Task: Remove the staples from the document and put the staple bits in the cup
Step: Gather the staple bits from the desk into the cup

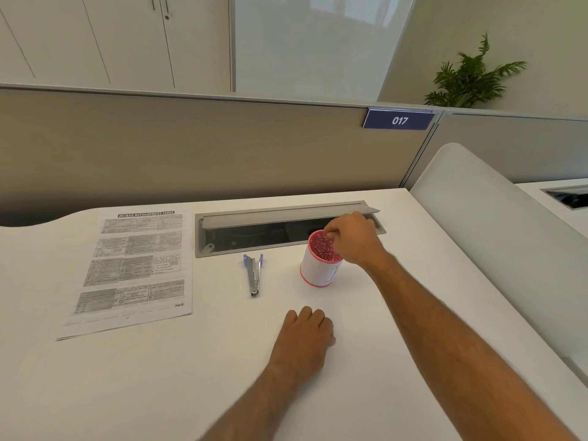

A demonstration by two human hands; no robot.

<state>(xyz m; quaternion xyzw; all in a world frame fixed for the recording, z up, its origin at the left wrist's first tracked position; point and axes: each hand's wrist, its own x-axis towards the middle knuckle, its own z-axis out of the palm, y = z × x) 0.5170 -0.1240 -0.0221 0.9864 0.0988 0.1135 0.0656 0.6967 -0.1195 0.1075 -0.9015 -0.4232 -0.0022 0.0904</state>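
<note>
A white cup point(318, 270) with a red rim and base stands on the white desk, its inside red with many pale bits. My right hand point(354, 238) hovers over the cup's rim with fingertips pinched together; whether a staple bit sits between them is too small to see. My left hand point(305, 337) rests on the desk in front of the cup, fingers curled under, with nothing visible in it. A metal staple remover point(253, 275) with purple grips lies to the left of the cup. The printed document point(133, 268) lies flat at the far left.
An open grey cable tray point(254, 230) is set into the desk point(159, 377) just behind the cup and the staple remover. A beige partition with a "017" sign point(398, 120) closes the back. A white rounded divider point(496, 237) borders the right side.
</note>
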